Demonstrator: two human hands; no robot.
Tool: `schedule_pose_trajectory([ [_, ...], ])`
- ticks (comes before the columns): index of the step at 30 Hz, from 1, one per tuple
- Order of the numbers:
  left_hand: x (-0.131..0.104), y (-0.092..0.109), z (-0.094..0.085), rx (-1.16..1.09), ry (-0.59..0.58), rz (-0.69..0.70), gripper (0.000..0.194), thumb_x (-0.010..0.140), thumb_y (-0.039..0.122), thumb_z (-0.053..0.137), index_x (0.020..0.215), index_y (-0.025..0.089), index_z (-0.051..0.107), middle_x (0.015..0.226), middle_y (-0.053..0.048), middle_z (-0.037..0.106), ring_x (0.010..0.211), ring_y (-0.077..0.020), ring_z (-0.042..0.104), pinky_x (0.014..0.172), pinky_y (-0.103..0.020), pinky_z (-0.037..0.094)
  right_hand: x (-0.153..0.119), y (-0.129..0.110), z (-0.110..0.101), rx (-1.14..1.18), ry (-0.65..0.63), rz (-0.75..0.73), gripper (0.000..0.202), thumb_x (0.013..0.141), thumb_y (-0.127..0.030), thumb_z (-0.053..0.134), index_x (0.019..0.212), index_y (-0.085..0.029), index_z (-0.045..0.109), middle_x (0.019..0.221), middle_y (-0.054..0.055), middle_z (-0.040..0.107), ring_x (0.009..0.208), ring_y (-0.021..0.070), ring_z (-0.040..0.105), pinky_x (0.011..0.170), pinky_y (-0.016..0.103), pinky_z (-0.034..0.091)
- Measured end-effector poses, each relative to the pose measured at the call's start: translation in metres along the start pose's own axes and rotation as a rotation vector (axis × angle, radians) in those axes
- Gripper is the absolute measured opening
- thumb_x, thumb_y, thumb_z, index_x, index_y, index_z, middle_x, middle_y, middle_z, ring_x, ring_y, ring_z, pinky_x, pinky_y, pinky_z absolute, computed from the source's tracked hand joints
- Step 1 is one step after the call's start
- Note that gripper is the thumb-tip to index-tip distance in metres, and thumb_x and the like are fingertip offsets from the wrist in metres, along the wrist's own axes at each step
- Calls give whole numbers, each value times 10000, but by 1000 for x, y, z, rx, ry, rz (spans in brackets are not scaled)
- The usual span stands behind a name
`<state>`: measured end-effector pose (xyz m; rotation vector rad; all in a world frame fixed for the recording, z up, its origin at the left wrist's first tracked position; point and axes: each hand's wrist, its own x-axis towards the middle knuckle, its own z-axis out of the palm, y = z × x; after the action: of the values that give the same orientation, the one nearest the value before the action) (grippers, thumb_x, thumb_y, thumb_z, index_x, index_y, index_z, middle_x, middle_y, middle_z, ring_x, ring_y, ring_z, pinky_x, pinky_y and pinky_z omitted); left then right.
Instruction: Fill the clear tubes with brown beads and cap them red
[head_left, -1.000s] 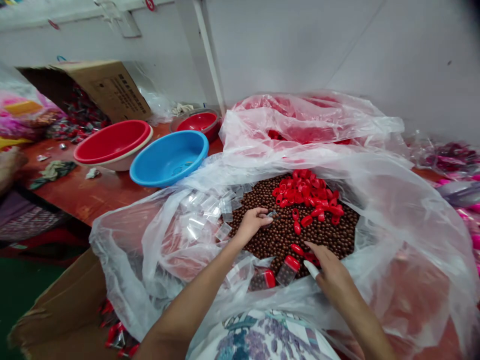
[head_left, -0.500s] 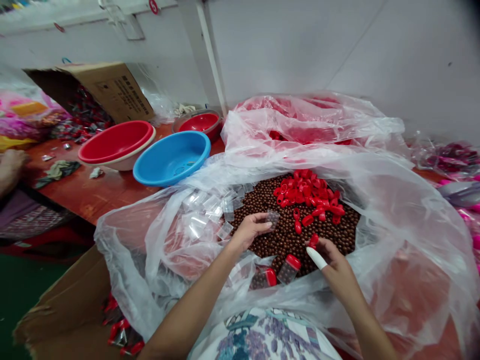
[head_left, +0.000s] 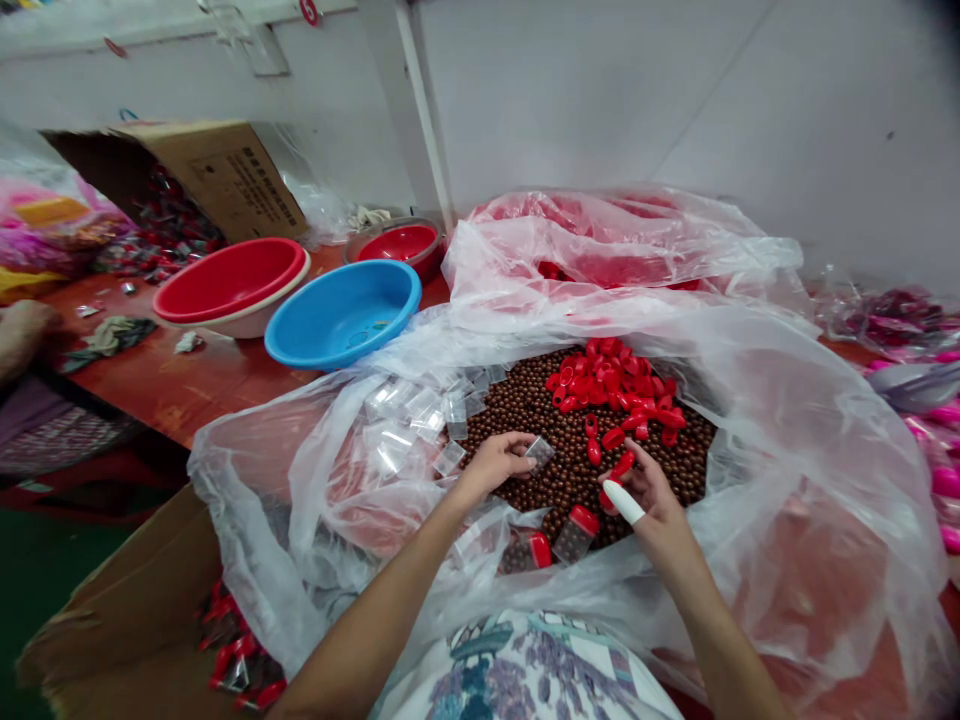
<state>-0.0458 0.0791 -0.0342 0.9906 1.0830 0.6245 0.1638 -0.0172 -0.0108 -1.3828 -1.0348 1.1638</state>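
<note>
My left hand (head_left: 501,464) pinches a small clear plastic box (head_left: 539,453) above a bed of brown beads (head_left: 525,400). On the right, my right hand (head_left: 646,492), a white cover on one finger, holds a red cap (head_left: 621,465) between its fingers. A heap of red caps (head_left: 615,375) lies on the beads beyond my hands. Clear empty boxes (head_left: 405,420) are piled at the left of the beads. Close to me lie two boxes with red caps on, one of them a capped box (head_left: 576,535) with brown beads visible inside.
Clear plastic sheeting (head_left: 795,400) surrounds the beads. A blue basin (head_left: 341,315) and a red basin (head_left: 232,280) stand at the left, before a cardboard box (head_left: 247,185) spilling red-capped pieces. Another open carton (head_left: 127,610) is at lower left. Another person's hand (head_left: 22,335) shows at the left edge.
The clear box in my left hand has tilted and shows more of its side. My right hand has shifted slightly up, with its fingers more spread around the red cap.
</note>
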Motion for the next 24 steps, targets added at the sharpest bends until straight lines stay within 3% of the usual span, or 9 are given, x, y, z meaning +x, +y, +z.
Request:
schedule_pose_trajectory([
  [8, 19, 5, 14, -6, -39, 6, 437, 553, 155, 726, 986, 135, 670, 814, -40, 640, 622, -106, 567, 575, -250, 510, -2, 12, -7, -12, -35, 16, 628, 766, -381, 589, 1316, -260, 313, 1006, 68, 623, 972, 222, 586, 703, 338, 527],
  [14, 22, 5, 19, -44, -36, 59, 427, 569, 145, 713, 992, 133, 654, 795, -26, 616, 635, -99, 562, 604, -244, 500, 0, 9, -6, 122, 59, 24, 683, 707, -348, 671, 1288, -255, 324, 947, 55, 634, 882, 207, 609, 730, 372, 535],
  [19, 15, 4, 18, -87, -53, 77, 441, 564, 169, 733, 994, 127, 645, 766, -24, 621, 639, -106, 568, 648, -264, 489, 2, 3, -6, 200, 134, 73, 464, 684, -316, 696, 1068, -259, 443, 900, 23, 620, 762, 180, 621, 590, 313, 547],
  [24, 1, 4, 14, -202, -103, 78, 506, 573, 212, 757, 1057, 141, 626, 967, -79, 649, 772, -157, 600, 698, -288, 487, 5, 8, -4, 216, 174, 88, 318, 630, -292, 743, 811, -218, 492, 932, 18, 632, 801, 177, 625, 760, 362, 519],
])
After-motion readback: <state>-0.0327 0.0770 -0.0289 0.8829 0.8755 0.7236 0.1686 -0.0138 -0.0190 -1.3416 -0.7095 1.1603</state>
